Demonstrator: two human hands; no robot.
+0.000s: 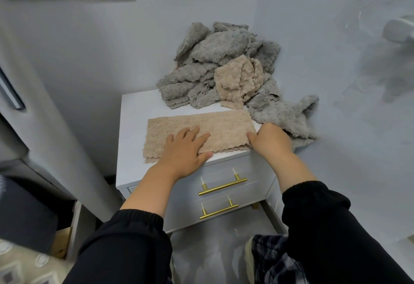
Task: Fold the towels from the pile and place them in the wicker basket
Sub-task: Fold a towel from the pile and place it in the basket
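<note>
The beige towel (224, 124) lies flat on the counter (134, 113) just in front of the pile (215, 64), its long axis running left to right. The left grip (183, 149) presses it with straight fingers. The right grip (271, 140) sits at its right end, fingers hidden, so I cannot tell its hold. It looks mid-fold to me, and next one short end must go squarely over the other.

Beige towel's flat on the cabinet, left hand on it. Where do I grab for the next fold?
Pinch its right short end, coming from the right: the towel lies as a long flat strip, the left hand pins its middle, and the right hand sits at that end.
</note>
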